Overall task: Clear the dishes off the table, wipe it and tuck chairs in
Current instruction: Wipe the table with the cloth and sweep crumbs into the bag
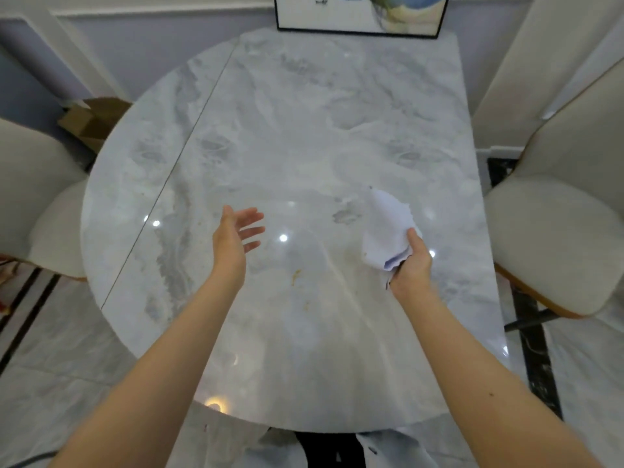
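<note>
The grey-white marble table (304, 130) fills the middle of the view, with no dishes on it. A small yellowish smear (295, 275) lies on the tabletop between my arms. My right hand (413, 265) grips a crumpled white tissue (386, 228) above the table's right part. Left of it, my left hand (234, 238) hovers over the table with its palm turned inward and its fingers straight, holding nothing. A cream chair (37, 204) stands at the left side and another cream chair (567, 211) at the right side, both pulled out from the table.
A framed picture (361, 15) leans against the wall at the table's far end. A brown cardboard box (93, 125) sits on the floor beyond the left chair. The marble floor has dark inlay strips on both sides.
</note>
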Action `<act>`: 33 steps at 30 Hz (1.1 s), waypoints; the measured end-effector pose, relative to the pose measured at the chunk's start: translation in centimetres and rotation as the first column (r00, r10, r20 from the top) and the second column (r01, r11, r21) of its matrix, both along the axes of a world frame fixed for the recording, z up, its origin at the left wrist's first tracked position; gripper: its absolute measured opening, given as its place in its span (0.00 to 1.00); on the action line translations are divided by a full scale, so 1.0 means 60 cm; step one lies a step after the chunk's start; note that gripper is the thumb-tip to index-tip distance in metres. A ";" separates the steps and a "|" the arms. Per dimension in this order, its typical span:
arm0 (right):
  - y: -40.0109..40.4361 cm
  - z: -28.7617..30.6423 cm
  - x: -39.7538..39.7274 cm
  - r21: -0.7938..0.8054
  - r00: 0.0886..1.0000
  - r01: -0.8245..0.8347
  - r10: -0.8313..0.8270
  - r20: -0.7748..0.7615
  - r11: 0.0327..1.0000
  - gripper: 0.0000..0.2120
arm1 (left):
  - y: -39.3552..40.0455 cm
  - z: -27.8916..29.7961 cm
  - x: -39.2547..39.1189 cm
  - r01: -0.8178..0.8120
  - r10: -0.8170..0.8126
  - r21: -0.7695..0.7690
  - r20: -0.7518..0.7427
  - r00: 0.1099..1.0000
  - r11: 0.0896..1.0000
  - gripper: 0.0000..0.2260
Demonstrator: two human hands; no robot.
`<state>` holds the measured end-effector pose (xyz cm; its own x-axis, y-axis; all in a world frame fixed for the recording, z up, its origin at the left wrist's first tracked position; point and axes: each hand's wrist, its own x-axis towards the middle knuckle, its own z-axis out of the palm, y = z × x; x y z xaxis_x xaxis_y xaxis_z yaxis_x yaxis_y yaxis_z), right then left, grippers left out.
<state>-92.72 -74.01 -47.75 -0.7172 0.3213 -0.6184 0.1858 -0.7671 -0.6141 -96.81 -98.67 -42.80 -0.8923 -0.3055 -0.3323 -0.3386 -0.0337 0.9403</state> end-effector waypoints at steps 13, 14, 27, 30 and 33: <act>0.036 -0.007 0.009 0.568 0.976 -0.144 0.023 0.215 0.810 0.20 | -0.033 -0.016 -0.015 0.055 -0.055 0.015 0.009 0.998 0.998 0.23; 0.024 -0.012 0.008 0.591 0.959 -0.237 0.087 0.270 0.771 0.21 | -0.044 -0.021 -0.018 0.064 -0.064 0.015 0.007 0.998 0.998 0.23; -0.187 -0.224 0.007 0.627 0.902 -0.400 0.168 0.397 0.669 0.18 | -0.281 -0.093 -0.092 0.176 -0.179 0.051 0.057 0.982 0.983 0.23; -0.280 -0.151 0.008 0.633 0.908 -0.391 0.167 0.384 0.668 0.28 | -0.302 -0.103 -0.098 0.200 -0.207 0.083 0.076 0.975 0.976 0.23; -0.360 -0.112 0.010 0.611 0.922 -0.370 0.194 0.335 0.700 0.34 | -0.317 -0.114 -0.104 0.232 -0.241 0.103 0.095 0.966 0.967 0.22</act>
